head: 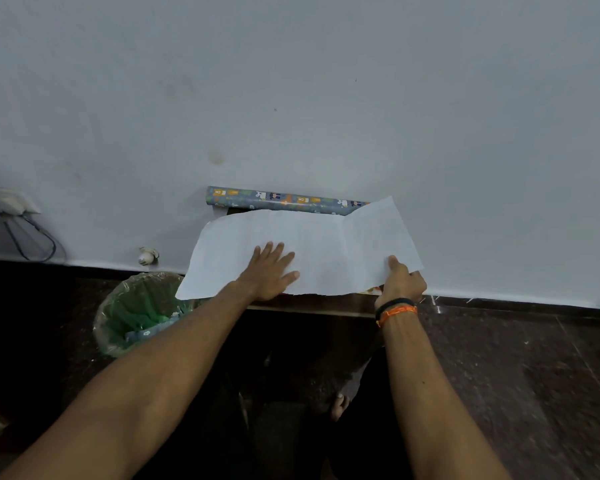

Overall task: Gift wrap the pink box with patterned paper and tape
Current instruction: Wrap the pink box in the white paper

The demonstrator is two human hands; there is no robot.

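left hand (pixel 269 271) is flat, fingers spread, pressing down on the sheet of wrapping paper (pixel 326 251). right hand (pixel 400 280) pinches the sheet's near right corner, thumb on top. the sheet lies white side up; a sliver of print shows under that corner.

pink box: can't see it. a crease and a slight rise on the sheet's right part hint at something beneath, but i can't tell.

the patterned roll (pixel 284 201) lies along the wall (pixel 291 98) just behind the sheet, its right end covered by the sheet's raised far right corner.

risks, as i judge them:
- near edge of the sheet looks ragged. pulling hard at the pinched corner could tear it further.
- sheet's left corner hangs off the ledge (pixel 309 303) above the lined bin (pixel 136 313). lift the left palm and the paper may slide off, possibly into the bin.
- a one-sided tug from the right would skew the sheet against whatever is under it, so folds come out crooked.
- no tape in view. if it's out of reach, a hand has to leave the paper mid-fold.

room: ledge is narrow, wall tight on the far side, so no space to push the sheet away. free room is only left and right along the ledge. near side drops straight to dark floor (pixel 499 375).
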